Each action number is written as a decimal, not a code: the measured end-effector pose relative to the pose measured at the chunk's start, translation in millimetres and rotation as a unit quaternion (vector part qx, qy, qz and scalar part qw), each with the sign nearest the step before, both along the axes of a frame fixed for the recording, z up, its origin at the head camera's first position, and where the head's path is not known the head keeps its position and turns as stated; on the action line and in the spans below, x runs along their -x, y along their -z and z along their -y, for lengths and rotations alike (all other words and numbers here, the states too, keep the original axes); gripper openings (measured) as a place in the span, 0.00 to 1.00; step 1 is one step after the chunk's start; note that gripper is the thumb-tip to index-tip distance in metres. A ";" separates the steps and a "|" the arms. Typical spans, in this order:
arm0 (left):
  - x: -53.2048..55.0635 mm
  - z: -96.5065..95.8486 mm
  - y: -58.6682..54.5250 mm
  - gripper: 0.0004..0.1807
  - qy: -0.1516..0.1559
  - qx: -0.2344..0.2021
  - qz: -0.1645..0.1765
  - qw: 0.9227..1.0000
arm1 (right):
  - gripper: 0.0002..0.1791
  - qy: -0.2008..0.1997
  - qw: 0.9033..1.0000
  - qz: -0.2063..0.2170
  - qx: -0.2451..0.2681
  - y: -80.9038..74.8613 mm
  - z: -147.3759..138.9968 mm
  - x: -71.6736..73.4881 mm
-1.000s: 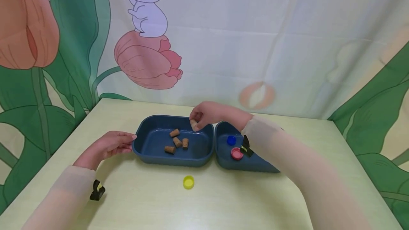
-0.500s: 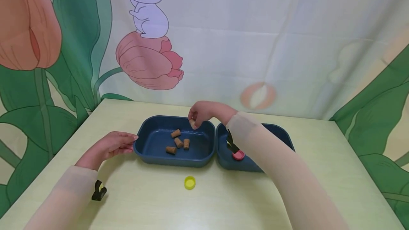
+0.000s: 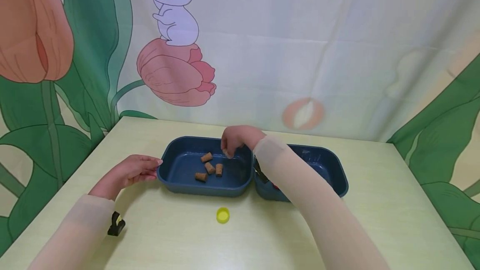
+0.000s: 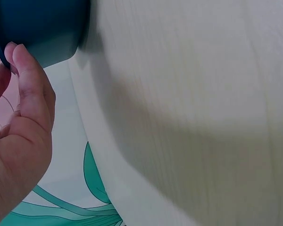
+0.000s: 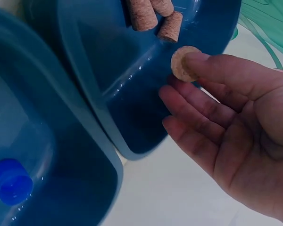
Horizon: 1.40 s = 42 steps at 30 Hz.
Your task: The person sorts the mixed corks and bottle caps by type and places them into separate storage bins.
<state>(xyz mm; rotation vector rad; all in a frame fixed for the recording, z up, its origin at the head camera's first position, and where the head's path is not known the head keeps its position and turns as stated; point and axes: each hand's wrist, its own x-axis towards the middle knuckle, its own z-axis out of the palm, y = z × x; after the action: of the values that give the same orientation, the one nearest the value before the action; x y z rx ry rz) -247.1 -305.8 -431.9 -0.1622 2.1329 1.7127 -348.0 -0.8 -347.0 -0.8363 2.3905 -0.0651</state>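
Note:
My right hand [image 3: 237, 140] is over the right part of the left blue tray [image 3: 198, 190]. In the right wrist view, it pinches a cork [image 5: 180, 65] between thumb and fingers, the round end showing. Several other corks [image 3: 209, 168] lie grouped on that tray's floor. My left hand [image 3: 134, 170] holds the same tray by its left rim; in the left wrist view its fingertips [image 4: 22, 54] are at the rim of the tray wall [image 4: 56, 52].
A second blue tray [image 3: 339, 178] stands against the first one's right side, partly covered by my right sleeve [image 3: 300, 178]. A blue bottle cap [image 5: 12, 182] lies in it. On the table in front sits a yellow cap [image 3: 223, 215]. A printed curtain [image 3: 262, 74] hangs behind.
My right hand has lowered slightly into the left tray with the cork, and its forearm has swung left, uncovering more of the right tray's far side. The left hand keeps its hold.

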 end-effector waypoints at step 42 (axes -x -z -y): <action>-3.0 -0.3 -1.0 0.26 0.008 0.012 -0.015 1.000 | 0.04 0.034 0.986 -0.013 -0.162 32.5 25.4 -5.5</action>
<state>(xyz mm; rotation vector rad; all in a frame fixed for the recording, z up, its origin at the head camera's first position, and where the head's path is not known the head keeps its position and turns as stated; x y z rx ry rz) -244.1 -305.5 -430.9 -0.1271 2.1717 1.6907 -342.4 -26.2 -379.5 -0.6048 2.3673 0.3007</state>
